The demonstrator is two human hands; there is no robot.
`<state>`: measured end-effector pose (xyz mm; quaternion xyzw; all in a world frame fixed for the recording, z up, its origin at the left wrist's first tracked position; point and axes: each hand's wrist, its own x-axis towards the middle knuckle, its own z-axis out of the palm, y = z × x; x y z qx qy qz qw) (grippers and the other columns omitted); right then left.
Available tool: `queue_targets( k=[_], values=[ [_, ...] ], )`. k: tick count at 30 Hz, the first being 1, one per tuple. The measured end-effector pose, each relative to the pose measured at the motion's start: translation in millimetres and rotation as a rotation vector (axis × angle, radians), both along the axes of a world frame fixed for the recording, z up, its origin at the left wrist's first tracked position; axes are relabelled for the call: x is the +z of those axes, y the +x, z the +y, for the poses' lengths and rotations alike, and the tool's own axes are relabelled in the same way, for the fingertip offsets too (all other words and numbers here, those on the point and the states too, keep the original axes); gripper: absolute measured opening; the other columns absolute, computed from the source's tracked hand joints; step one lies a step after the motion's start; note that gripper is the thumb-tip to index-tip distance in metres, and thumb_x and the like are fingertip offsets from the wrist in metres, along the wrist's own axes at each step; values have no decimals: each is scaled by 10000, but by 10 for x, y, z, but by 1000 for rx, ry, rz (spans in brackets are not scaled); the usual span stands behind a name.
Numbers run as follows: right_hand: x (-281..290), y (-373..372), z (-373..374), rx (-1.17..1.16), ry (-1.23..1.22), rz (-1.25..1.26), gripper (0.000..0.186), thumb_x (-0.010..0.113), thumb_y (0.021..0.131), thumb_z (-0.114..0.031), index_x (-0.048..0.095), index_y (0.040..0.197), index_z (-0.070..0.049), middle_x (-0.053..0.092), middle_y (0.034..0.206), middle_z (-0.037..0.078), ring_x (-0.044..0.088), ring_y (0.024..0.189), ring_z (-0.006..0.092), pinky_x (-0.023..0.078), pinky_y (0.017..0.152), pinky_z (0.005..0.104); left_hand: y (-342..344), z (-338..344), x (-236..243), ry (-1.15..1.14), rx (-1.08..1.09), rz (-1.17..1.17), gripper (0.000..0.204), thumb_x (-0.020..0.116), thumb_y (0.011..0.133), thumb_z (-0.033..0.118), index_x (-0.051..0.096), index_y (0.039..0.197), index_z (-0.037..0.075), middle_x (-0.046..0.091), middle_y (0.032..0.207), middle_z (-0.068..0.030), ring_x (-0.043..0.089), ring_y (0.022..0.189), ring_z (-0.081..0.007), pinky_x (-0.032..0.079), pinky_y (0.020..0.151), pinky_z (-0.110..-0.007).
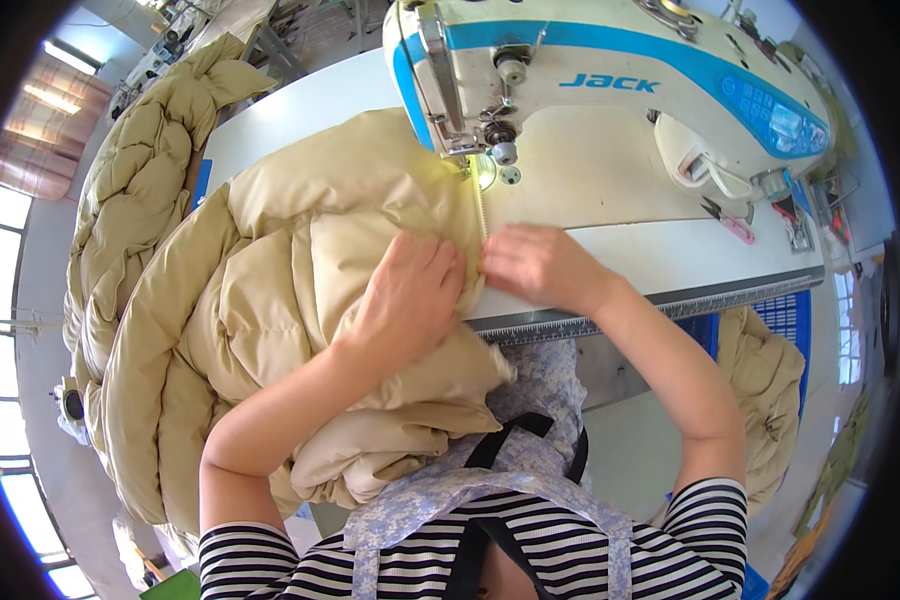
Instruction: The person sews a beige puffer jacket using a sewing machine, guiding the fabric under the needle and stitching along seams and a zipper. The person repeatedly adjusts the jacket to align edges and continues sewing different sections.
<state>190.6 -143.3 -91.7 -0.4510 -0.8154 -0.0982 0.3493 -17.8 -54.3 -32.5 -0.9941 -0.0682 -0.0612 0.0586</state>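
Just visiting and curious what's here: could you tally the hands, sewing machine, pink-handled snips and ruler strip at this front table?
Hands: 2, left hand and right hand
Sewing machine: 1
Snips: 1
Ruler strip: 1
Total: 5

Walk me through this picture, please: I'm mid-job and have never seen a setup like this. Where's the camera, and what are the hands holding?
There is no robot here. A fisheye camera on a person's head looks down, so straight edges bend. Picture left is the person's left.

The white and blue machine is a sewing machine, standing on a pale table. Puffy tan quilted fabric covers the table's left part and drapes over its front. Pink-handled snips lie at the right.

The left hand rests on the fabric; the right hand has its fingertips at the fabric's edge. Whether either pinches it isn't clear.
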Motion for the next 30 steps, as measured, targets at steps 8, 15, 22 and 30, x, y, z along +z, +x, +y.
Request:
queue_targets(
  k=[8,15,22,30],
  values=[
    [7,-201,-343,19,-99,-37,173,686,761,-97,679,924,-39,657,965,50,668,961,218,580,807,327,-3,331,-60,-259,-109,-174,414,680,925,296,650,1262,58,614,1362,-98,573,1265,-282,459,1092,-446],
    [4,-206,-403,-50,-107,61,229,697,785,-85,713,1009,-38,689,1038,65,684,1002,218,595,786,323,-4,622,-298,-274,-213,-230,371,682,921,223,655,1257,69,626,1341,-39,581,1260,-250,482,1067,-404],
    [26,-198,-408,-32,-124,32,207,725,773,-105,716,971,-43,697,1005,57,691,976,208,586,778,321,141,661,-243,-357,-74,-149,411,664,926,206,630,1314,73,617,1336,-48,599,1124,-264,488,968,-406],
    [102,-184,-403,-44,-149,25,188,728,770,-108,707,950,-59,695,991,42,693,961,185,566,775,297,172,706,-250,-234,-74,-210,428,688,898,295,648,1241,43,609,1356,-44,557,1067,-221,468,918,-365]
  ],
)
